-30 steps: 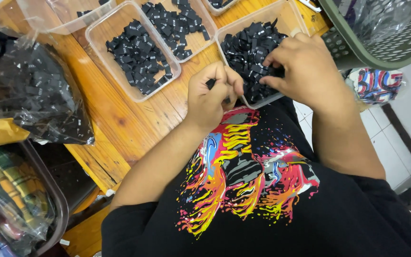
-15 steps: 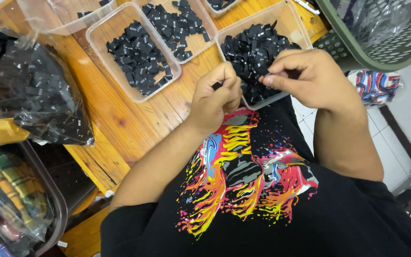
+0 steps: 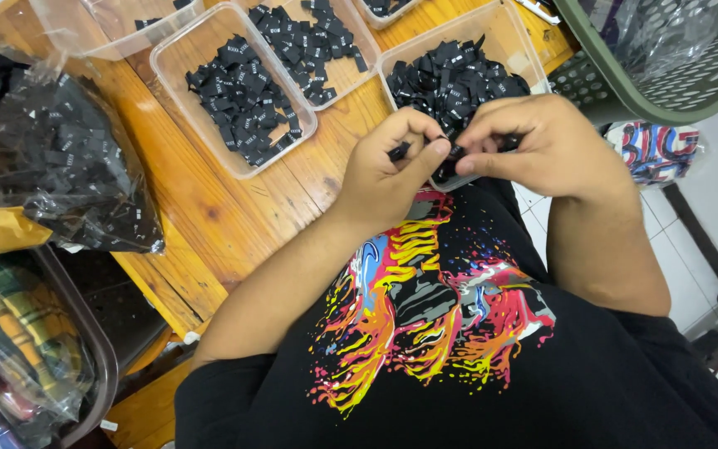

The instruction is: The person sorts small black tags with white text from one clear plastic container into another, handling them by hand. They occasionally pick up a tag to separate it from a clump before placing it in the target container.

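Near the middle of the frame, just above the person's chest, the left hand [image 3: 388, 170] and the right hand [image 3: 546, 145] meet fingertip to fingertip over the near edge of the wooden tabletop [image 3: 209, 208]. Each hand has a narrow grip: the left thumb and forefinger pinch one small black tag [image 3: 400, 151], and the right fingers pinch another small black piece [image 3: 456, 152] touching it, so the two hands seem to hold the same little bundle between them. Directly behind the hands, at upper centre, sits a clear plastic tray [image 3: 508, 37] heaped with the same black tags; the right hand overlaps its near rim. Two more clear trays lie to the upper left, one [image 3: 180, 91] holding a loose pile of tags and the other [image 3: 359, 71] beside it with fewer. At the far left a clear plastic bag [image 3: 60, 166] bulges with more black tags. A green plastic basket [image 3: 666, 83] fills the upper right corner. The lower half of the frame shows the person's black shirt [image 3: 625, 391] with a bright flame-coloured print.
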